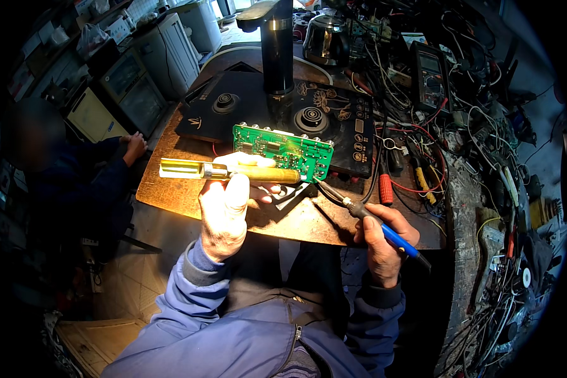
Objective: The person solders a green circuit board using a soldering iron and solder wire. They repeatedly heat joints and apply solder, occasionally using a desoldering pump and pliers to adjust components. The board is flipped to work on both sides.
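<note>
My left hand point(225, 214) is closed around a yellow solder sucker point(268, 174), which lies level with its nozzle at the lower edge of a green circuit board point(283, 150). The board stands tilted, solder side toward me. Some left fingers reach beneath it; whether they also grip it I cannot tell. In my right hand point(384, 242) is a soldering iron point(394, 236) with a blue handle. Its tip points up and left, at the board's lower right corner beside the nozzle. Contact there is too small to make out.
Beyond the board lies a black tea stove panel point(223, 120) with a tall black spout column point(277, 57). A kettle point(326, 41) stands behind. Tangled cables, a multimeter point(430, 75) and a red-handled tool point(385, 189) crowd the right. Another person point(75, 164) sits at left.
</note>
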Motion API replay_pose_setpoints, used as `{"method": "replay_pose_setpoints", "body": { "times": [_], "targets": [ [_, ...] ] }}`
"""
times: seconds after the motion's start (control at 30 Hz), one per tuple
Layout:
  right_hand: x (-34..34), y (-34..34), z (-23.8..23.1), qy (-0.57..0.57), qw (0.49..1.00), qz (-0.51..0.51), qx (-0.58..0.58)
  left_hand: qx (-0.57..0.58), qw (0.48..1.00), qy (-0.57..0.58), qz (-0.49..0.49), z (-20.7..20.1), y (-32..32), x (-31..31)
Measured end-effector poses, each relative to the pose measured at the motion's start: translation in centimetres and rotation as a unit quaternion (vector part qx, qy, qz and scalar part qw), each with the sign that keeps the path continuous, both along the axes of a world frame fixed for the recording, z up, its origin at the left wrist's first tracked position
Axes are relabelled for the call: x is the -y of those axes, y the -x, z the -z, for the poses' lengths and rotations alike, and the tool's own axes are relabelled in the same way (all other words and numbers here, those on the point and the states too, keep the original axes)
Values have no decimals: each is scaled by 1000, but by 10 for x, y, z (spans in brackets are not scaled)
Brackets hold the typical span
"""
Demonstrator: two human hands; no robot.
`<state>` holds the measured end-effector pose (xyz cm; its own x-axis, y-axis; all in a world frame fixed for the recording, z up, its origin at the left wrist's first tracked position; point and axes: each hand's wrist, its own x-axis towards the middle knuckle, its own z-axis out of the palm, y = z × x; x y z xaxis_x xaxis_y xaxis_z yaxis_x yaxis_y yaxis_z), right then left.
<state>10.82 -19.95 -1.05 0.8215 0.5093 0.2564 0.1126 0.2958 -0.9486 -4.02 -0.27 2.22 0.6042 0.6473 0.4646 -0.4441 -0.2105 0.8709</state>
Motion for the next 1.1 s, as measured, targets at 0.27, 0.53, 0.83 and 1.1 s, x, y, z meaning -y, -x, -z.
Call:
{"method": "replay_pose_setpoints", "body": {
  "times": [0.27, 0.53, 0.83, 1.1],
  "targets": [
    [0, -1, 0, 2, 1000, 2, 7, 12, 1000, -2, 12, 1, -3, 0],
    [0, 0, -1, 6, 1000, 3, 6, -6, 1000, -24, 3, 0, -3, 0],
    [0, -1, 0, 13, 1000, 6, 1, -8, 1000, -13, 3, 0, -4, 1],
    [-1, 0, -2, 15, 1000, 7, 2, -11, 1000, -15, 1, 1, -3, 2]
  ]
}}
